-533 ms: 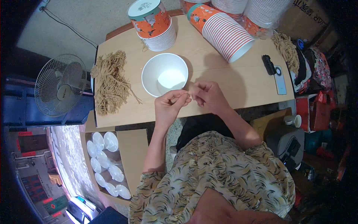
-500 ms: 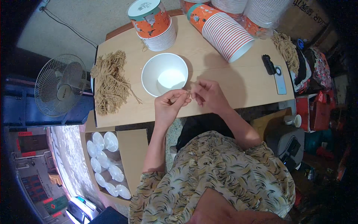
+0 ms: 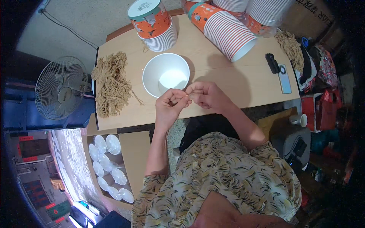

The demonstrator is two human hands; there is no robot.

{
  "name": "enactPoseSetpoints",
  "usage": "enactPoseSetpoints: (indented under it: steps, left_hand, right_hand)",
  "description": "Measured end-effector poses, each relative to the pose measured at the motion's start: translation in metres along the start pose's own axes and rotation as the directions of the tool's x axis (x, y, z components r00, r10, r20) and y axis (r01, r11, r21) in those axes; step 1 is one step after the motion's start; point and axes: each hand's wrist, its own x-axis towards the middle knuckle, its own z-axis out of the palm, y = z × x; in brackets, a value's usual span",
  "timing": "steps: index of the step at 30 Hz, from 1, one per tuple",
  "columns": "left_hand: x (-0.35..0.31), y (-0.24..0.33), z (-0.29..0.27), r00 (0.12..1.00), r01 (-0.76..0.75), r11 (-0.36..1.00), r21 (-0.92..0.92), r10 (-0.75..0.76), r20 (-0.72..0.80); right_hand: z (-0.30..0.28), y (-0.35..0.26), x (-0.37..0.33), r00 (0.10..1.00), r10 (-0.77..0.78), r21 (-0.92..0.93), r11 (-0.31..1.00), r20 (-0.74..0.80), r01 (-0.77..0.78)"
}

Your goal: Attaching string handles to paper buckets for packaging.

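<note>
My left hand [image 3: 170, 104] and my right hand [image 3: 205, 95] meet fingertip to fingertip just in front of a white paper bowl [image 3: 166, 74] on the wooden table [image 3: 228, 79]. Both pinch something very small between them; what it is cannot be made out. The bowl stands upright and looks empty. A heap of tan string pieces [image 3: 110, 83] lies on the table's left end, away from both hands.
A stack of orange-printed bowls [image 3: 154, 24] stands behind the white bowl, and a long sleeve of stacked bowls [image 3: 226, 30] lies on its side. A phone [image 3: 283, 78] and black clip lie at right, more string [image 3: 291, 45] beyond. A fan [image 3: 62, 89] and a box of clear lids [image 3: 108, 167] sit left.
My hands have stayed together at the bowl's near edge; only the fingers shift slightly.
</note>
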Motion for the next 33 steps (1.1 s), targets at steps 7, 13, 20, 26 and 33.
enactPoseSetpoints:
  steps: [7,13,20,26,33]
  left_hand:
    - [0.0,-0.002,-0.003,0.998,-0.052,0.998,0.038,0.051,0.039]
    - [-0.001,-0.001,-0.004,0.999,-0.004,0.998,0.063,0.001,0.052]
    - [-0.002,0.001,-0.003,0.999,0.003,1.0,0.013,-0.003,0.039]
    - [0.0,0.0,-0.003,0.999,0.024,0.999,-0.024,-0.023,0.044]
    - [0.0,0.002,-0.005,0.998,0.036,0.999,0.036,-0.038,0.057]
  right_hand:
    - [-0.007,0.003,0.003,0.998,-0.018,-0.099,0.995,0.065,0.025]
    - [-0.008,0.011,0.003,0.996,0.001,0.056,0.998,0.087,-0.006]
    - [0.0,0.007,-0.001,0.994,0.1,0.344,0.932,0.048,-0.111]
    - [0.004,0.003,-0.002,0.999,0.042,0.102,0.994,-0.032,-0.039]
    - [0.001,0.01,0.001,0.997,-0.066,0.03,0.997,-0.035,0.067]
